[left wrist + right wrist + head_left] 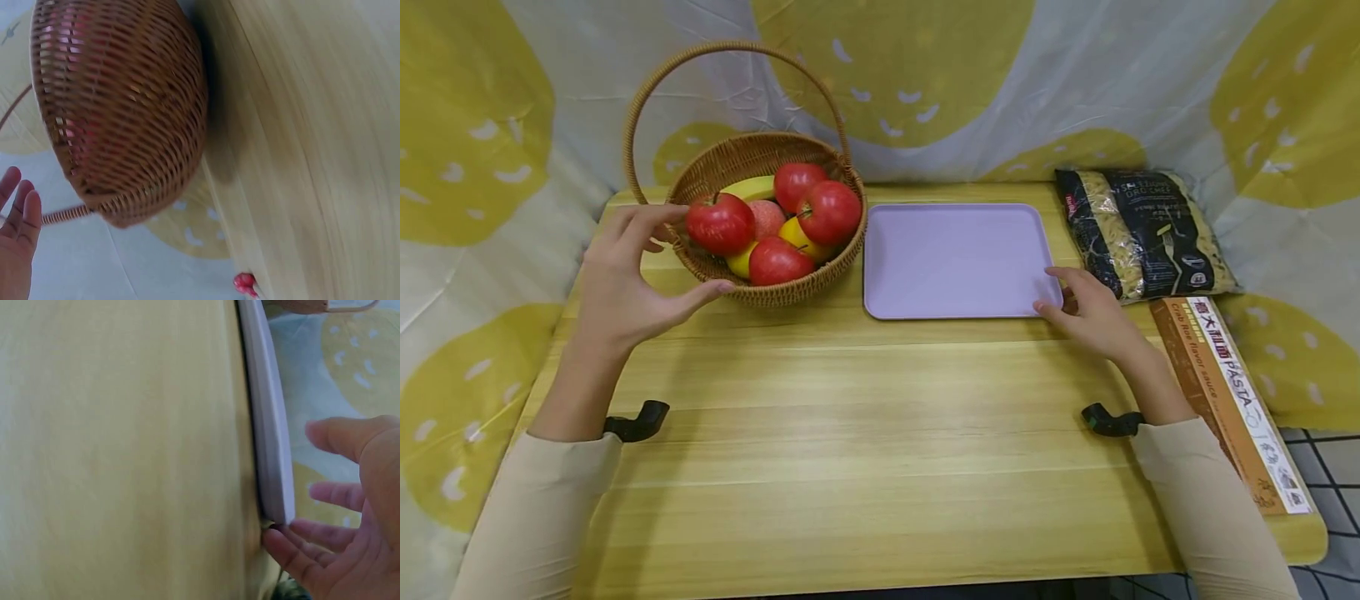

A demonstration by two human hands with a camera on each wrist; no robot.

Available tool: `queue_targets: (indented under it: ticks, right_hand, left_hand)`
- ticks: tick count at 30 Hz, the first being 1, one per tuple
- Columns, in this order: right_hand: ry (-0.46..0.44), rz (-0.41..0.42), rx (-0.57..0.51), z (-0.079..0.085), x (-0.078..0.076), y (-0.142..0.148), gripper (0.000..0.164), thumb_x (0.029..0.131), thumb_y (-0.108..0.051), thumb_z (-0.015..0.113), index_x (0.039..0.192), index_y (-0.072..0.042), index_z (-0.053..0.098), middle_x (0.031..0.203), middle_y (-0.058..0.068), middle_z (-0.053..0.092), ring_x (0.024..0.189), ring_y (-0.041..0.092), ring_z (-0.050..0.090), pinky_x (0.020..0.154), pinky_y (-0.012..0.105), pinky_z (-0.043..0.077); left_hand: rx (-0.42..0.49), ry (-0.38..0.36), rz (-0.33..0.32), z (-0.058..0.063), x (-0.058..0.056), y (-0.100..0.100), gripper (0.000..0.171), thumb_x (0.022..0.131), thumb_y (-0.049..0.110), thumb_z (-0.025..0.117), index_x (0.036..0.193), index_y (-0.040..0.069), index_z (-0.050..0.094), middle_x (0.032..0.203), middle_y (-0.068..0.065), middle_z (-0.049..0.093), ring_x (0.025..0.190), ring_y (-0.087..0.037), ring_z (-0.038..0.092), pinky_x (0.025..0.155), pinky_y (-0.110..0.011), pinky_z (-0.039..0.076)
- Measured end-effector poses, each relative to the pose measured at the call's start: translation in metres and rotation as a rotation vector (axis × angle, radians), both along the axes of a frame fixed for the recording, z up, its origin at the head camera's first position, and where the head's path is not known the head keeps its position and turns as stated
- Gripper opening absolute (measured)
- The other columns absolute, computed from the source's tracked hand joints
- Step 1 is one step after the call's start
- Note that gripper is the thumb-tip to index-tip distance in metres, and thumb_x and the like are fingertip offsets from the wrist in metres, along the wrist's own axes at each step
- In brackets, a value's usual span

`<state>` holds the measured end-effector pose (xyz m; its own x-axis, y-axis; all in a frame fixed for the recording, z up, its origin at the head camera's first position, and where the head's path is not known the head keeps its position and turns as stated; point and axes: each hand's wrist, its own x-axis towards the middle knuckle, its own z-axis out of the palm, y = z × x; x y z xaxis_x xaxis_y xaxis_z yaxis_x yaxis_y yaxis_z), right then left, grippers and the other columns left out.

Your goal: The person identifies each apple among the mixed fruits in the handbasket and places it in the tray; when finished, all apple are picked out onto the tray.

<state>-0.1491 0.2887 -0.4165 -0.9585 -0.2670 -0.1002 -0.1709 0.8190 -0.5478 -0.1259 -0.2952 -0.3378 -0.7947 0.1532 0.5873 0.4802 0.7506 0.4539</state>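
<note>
A wicker basket [790, 292] with a tall arched handle stands at the back left of the table, filled with fruit. It holds several red apples [721, 225], a banana [749, 188], a peach-like fruit [767, 218] and yellow fruit. My left hand [636, 271] is spread beside the basket's left side, thumb toward its front rim and fingers by the outer apple. To the right lies a lilac rectangular tray [955, 262]. My right hand [1086, 312] is at the tray's right end; in the right wrist view its lower fingertips [284, 547] meet the tray's corner while the thumb stays apart.
A black bag of pasta [1150, 233] lies at the back right. Below it, along the table's right edge, is a long brown pasta box [1232, 400]. A white cloth with yellow shapes [895, 67] hangs behind the wooden table [880, 450].
</note>
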Motion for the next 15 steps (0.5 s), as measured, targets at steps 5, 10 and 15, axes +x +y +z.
queue_targets:
  ticks: [5,10,15]
  right_hand:
    - [-0.005,-0.013,-0.001,-0.007,-0.002,-0.001,0.066,0.099,-0.04,0.068,0.15,-0.003,0.048,0.145,0.023,0.048,0.101,0.033,0.053,0.084,0.046,0.043]
    - [-0.012,-0.027,-0.014,-0.015,-0.005,-0.002,0.063,0.098,-0.04,0.068,0.146,-0.001,0.052,0.152,0.025,0.042,0.105,0.035,0.051,0.086,0.045,0.042]
    - [0.0,-0.047,-0.031,-0.021,-0.008,-0.002,0.066,0.098,-0.04,0.068,0.145,0.003,0.052,0.152,0.027,0.04,0.116,0.039,0.05,0.093,0.051,0.043]
  left_hand:
    - [0.012,-0.08,-0.01,0.003,-0.008,0.023,0.09,0.058,0.034,0.1,0.138,0.016,0.064,0.129,-0.011,0.065,0.106,-0.028,0.062,0.09,-0.021,0.045]
    - [-0.007,-0.202,0.005,0.007,-0.016,0.043,0.083,0.068,0.039,0.094,0.141,0.021,0.06,0.139,-0.007,0.06,0.128,-0.031,0.055,0.1,-0.056,0.048]
    - [0.001,-0.281,-0.007,0.006,-0.024,0.06,0.083,0.073,0.047,0.09,0.146,0.024,0.056,0.142,-0.008,0.057,0.125,-0.032,0.055,0.101,-0.058,0.048]
